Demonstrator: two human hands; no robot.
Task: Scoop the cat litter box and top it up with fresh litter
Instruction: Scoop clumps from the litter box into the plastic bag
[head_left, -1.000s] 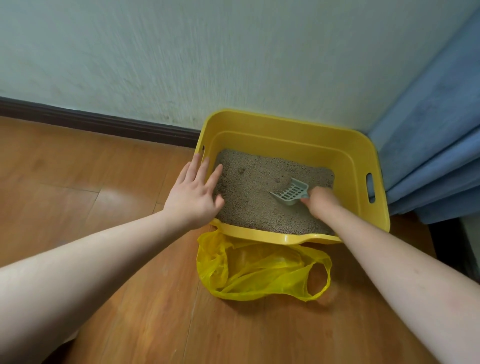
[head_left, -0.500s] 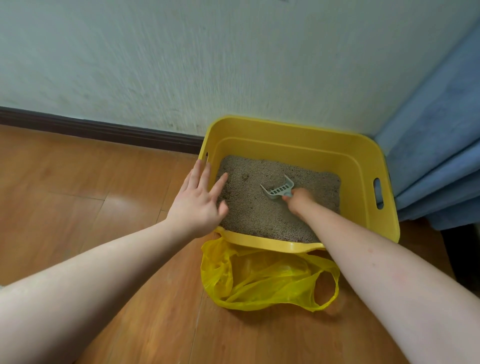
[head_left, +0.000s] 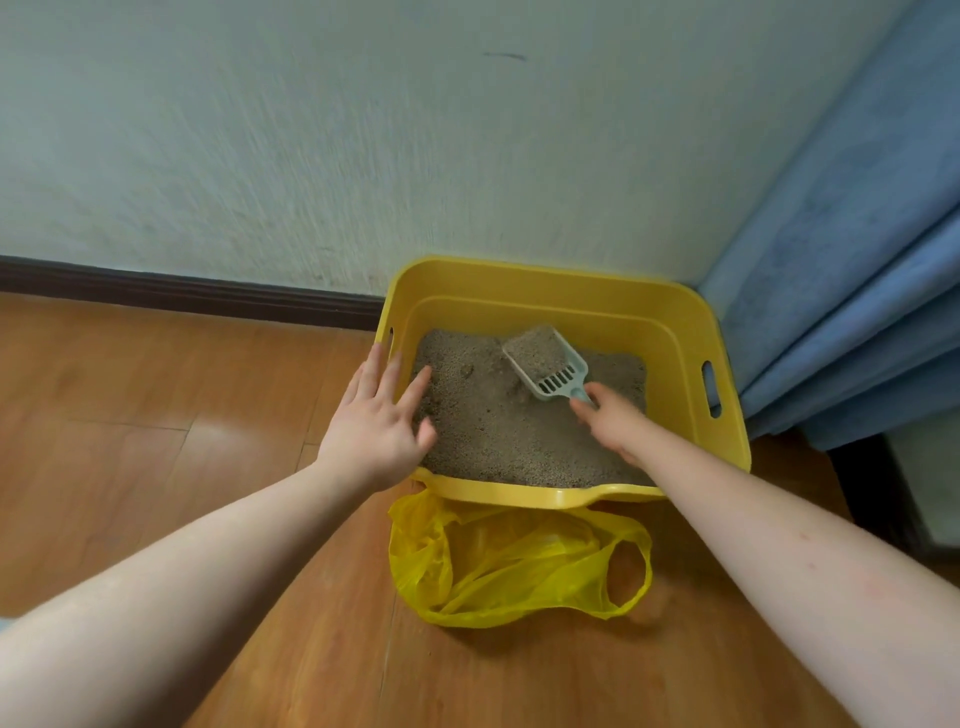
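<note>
Your right hand (head_left: 610, 423) grips the pale green slotted plastic scoop (head_left: 546, 364), loaded with litter, inside the yellow plastic litter box (head_left: 680, 332) at frame centre. Your left hand (head_left: 376, 421) rests flat, fingers spread, on its left rim.

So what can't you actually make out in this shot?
All in the head view:
- Right hand: its fingers curl under it around the scoop handle, so the grip itself is hidden.
- Scoop load: litter fills it; too small to tell whether a clump is there.
- Yellow bag: crumpled plastic hides any contents.
- Litter box: its near right corner is behind the right forearm.
- No fresh litter container is in frame.
</note>
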